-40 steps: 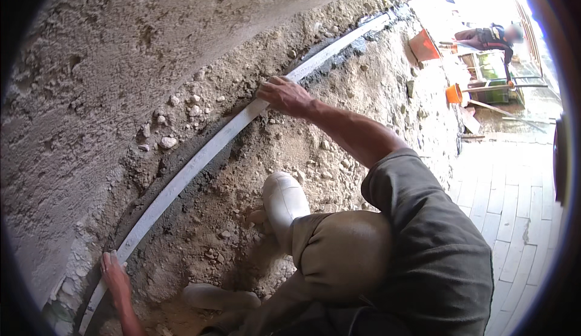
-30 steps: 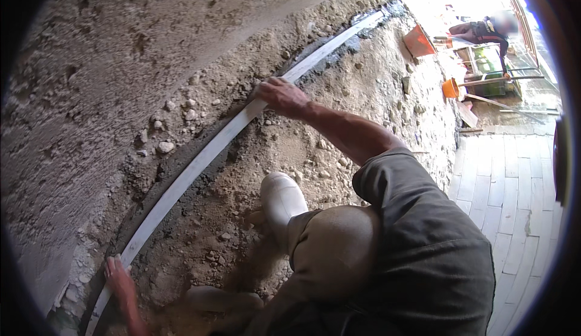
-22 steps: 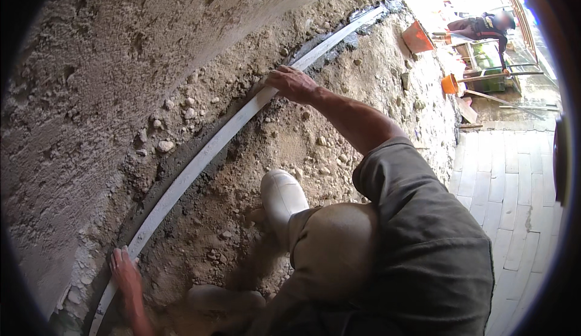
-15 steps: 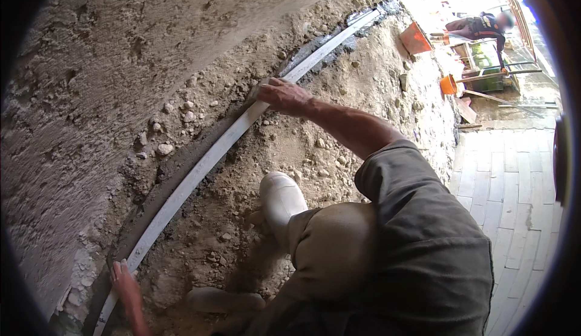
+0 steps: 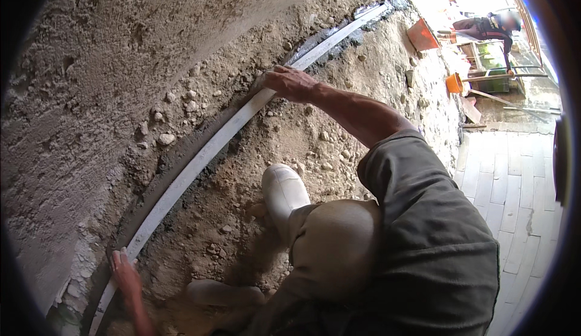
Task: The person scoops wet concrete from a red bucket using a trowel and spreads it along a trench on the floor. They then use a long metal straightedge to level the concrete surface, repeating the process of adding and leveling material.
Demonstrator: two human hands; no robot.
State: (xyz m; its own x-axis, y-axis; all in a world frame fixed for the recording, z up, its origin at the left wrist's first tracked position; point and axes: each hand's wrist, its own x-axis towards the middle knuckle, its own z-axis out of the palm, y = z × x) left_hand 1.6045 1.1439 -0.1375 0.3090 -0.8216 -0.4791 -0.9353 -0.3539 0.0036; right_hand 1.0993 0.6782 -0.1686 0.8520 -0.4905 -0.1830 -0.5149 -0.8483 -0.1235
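White bar, open soil alongside

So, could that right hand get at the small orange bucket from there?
Probably not: the right hand is on the long pale bar, and the small orange bucket looks too far off, across stony ground.

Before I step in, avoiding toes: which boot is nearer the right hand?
The white boot higher in view; the other boot is lower, nearer the left hand.
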